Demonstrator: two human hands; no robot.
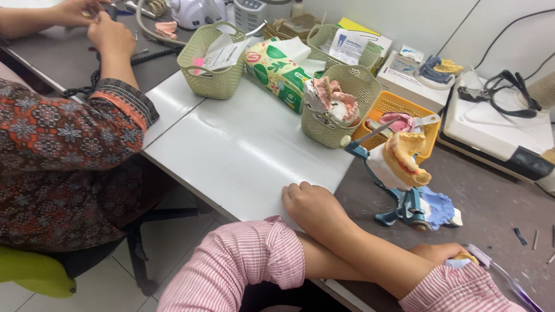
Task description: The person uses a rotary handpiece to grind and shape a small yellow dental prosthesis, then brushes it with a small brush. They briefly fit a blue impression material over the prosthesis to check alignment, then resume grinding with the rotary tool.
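Observation:
My arms lie crossed on the table edge. My right hand (312, 203) rests knuckles up on the white tabletop (243, 156), fingers curled under and holding nothing. My left hand (444, 252) reaches under the right forearm to the right and is mostly hidden. It closes on a small yellow object (466, 257), beside a tool with a clear purple handle (509, 283). Just beyond my hands stands a blue dental articulator (404, 205) carrying a white plaster cast with yellow wax teeth (404, 159).
Green baskets (213, 81) (324, 130) with papers and casts, an orange basket (399, 110) and a tissue pack (277, 69) stand at the back. A white machine (497, 124) holds dark goggles on the right. Another person in a patterned sleeve (63, 133) works at the left.

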